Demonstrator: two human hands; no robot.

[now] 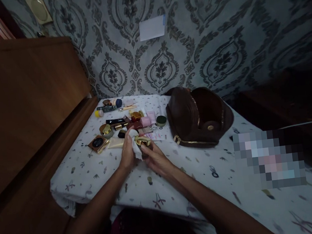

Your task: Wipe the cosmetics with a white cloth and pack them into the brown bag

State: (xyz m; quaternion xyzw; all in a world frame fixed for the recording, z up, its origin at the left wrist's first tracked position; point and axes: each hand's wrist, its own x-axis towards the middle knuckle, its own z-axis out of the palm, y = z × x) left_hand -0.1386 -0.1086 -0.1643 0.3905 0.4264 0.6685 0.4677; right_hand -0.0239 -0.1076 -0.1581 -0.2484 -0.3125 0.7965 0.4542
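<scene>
My right hand [157,159] grips a small jar with a shiny gold lid [143,141] over the near side of the table. Pressed against that jar is a white wipe or cloth [135,149], which my left hand [126,153] holds with its fingers closed. Just beyond my hands lie several cosmetics: a pale cream tube [115,142], a gold-edged compact [98,142], a gold-lidded jar [106,130], a pink-capped bottle [145,122] and a round dark green-lidded jar [161,121]. My fingers partly hide the items right behind them.
A brown handbag [182,117] stands unzipped to the right of the cosmetics. The patterned white tablecloth [95,180] covers the table, with a wooden cabinet [28,109] along its left side. A blurred-out patch [270,158] lies at the right. Patterned wallpaper [161,63] closes the back.
</scene>
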